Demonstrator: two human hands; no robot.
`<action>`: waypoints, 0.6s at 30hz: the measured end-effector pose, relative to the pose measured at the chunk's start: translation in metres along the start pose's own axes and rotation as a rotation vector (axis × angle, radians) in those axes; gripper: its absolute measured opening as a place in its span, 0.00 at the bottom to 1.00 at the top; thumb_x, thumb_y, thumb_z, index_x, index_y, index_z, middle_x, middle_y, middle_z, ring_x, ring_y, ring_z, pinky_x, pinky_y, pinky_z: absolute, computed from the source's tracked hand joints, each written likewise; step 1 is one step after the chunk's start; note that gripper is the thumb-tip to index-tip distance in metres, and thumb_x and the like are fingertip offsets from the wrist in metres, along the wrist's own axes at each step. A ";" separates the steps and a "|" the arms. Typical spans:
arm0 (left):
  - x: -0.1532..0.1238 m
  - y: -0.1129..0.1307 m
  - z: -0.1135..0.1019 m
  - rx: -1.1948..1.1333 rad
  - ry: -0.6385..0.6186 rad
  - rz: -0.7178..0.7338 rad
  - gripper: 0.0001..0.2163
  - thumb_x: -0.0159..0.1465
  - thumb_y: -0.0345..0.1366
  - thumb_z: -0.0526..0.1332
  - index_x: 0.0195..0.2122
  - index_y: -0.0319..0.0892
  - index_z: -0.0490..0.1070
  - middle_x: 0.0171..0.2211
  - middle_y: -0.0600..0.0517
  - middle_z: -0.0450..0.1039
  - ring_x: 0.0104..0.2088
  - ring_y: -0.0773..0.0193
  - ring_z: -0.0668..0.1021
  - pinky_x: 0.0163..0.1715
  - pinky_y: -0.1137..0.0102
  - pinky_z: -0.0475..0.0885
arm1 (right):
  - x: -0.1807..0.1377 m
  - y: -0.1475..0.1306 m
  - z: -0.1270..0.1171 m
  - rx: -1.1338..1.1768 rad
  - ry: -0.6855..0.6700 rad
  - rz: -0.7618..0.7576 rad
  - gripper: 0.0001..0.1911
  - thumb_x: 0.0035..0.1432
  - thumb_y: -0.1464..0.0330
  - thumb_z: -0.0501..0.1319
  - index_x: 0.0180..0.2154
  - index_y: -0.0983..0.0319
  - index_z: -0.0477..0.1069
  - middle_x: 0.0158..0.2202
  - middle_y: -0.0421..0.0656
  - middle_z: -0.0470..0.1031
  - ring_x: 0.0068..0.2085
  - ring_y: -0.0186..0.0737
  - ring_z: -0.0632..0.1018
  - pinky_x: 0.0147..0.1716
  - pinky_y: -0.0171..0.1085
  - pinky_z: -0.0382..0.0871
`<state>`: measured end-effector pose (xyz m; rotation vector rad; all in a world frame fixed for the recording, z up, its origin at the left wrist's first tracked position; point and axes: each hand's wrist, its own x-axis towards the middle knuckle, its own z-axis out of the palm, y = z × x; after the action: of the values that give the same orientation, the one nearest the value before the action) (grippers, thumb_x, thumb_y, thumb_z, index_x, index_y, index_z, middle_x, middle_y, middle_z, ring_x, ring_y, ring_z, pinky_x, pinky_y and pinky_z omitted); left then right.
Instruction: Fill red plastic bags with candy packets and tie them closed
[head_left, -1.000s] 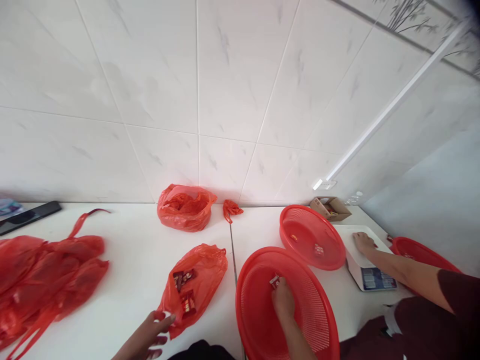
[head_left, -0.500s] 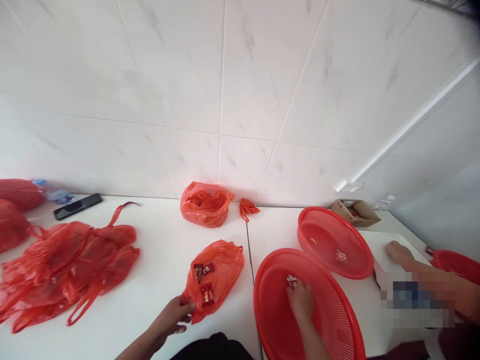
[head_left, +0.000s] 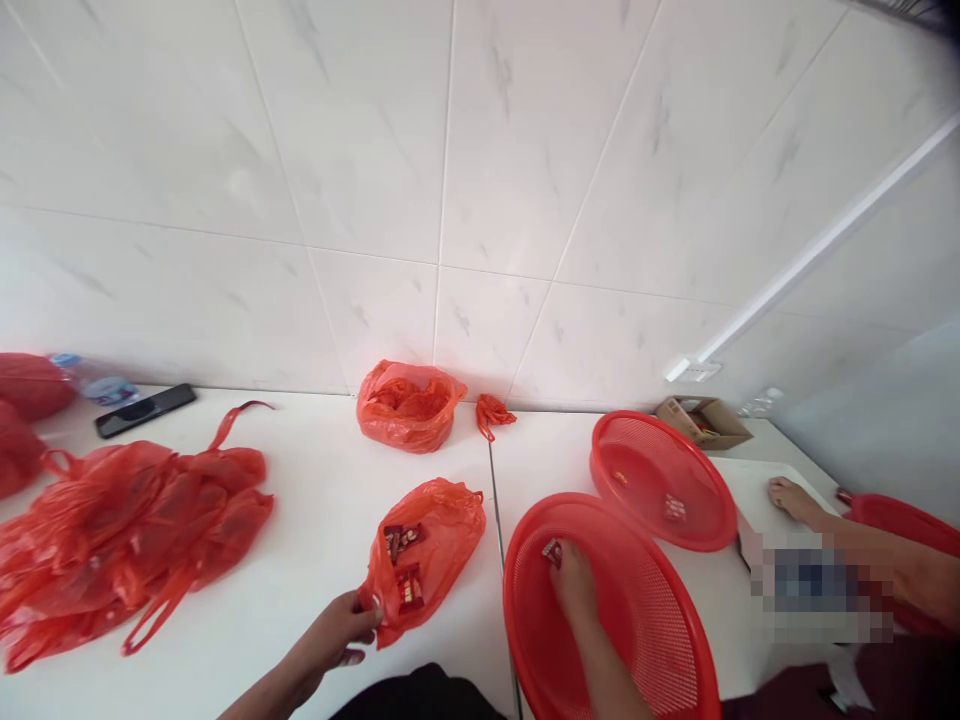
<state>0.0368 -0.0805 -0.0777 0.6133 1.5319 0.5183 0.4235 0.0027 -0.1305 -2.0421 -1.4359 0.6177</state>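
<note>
My left hand (head_left: 337,637) pinches the near edge of a small red plastic bag (head_left: 442,535) lying on the white table; small red and dark packets show through it. My right hand (head_left: 574,590) rests inside a large red mesh basket (head_left: 652,640) at the table's front, its fingertips closed on a small wrapped packet (head_left: 552,550). A second red basket (head_left: 660,480) leans on the first one's far rim, with two or three small packets in it.
A heap of red bags (head_left: 127,530) lies at left, a fuller red bag (head_left: 409,405) and a scrap (head_left: 493,412) by the wall. A phone (head_left: 144,410), a cardboard box (head_left: 703,422). Another person's hand (head_left: 787,495) rests on a white scale beside a third basket (head_left: 907,520).
The view swung left, bringing the heap of bags and the phone into sight. My left hand closed on the small bag's edge. My right hand stayed in the basket at the packet.
</note>
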 end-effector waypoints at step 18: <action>-0.003 0.016 -0.001 -0.037 -0.115 0.169 0.20 0.49 0.51 0.66 0.37 0.44 0.70 0.37 0.50 0.77 0.38 0.59 0.77 0.35 0.69 0.66 | -0.053 -0.143 0.005 0.389 -0.101 -0.108 0.13 0.47 0.61 0.60 0.37 0.57 0.69 0.32 0.41 0.75 0.34 0.42 0.75 0.29 0.37 0.66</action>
<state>0.0365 -0.0702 -0.0650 0.7357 1.3665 0.6283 0.3051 -0.0084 -0.0348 -1.6411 -1.3483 0.8870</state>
